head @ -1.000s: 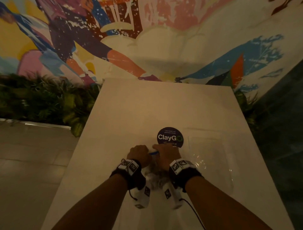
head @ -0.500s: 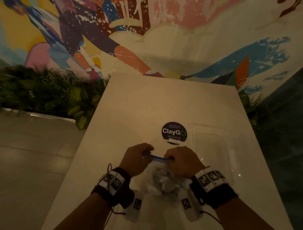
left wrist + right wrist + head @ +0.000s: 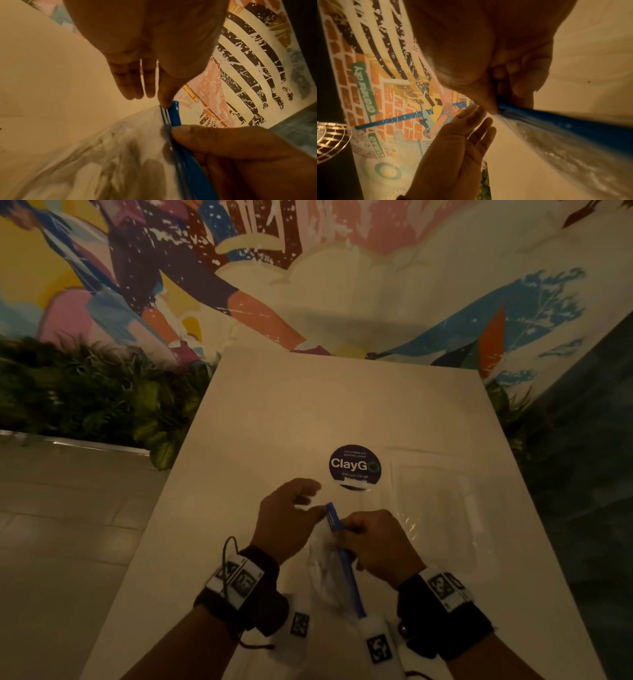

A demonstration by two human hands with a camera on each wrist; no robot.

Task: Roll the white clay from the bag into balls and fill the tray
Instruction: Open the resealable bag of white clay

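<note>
A clear zip bag [image 3: 323, 570] with a blue zip strip [image 3: 337, 529] hangs just above the table, close in front of me. Whitish clay shows blurred through the plastic [image 3: 102, 162]. My right hand [image 3: 373, 539] pinches the strip between thumb and fingers [image 3: 498, 97]. My left hand [image 3: 291, 515] is spread with straight fingers [image 3: 133, 83], and its thumb tip touches the far end of the strip [image 3: 175, 112]. A clear plastic tray [image 3: 469, 508] lies on the table to the right of the hands, and I see no balls in it.
A round dark "ClayGo" sticker [image 3: 355, 465] sits on the white table [image 3: 308, 405] just beyond the hands. Green plants [image 3: 102, 405] and a tiled floor lie off the left edge. A painted mural wall rises behind.
Both hands pinched the strip, which lay crosswise. The left hand has let go and spread its fingers. The strip now points away from me in the right hand.
</note>
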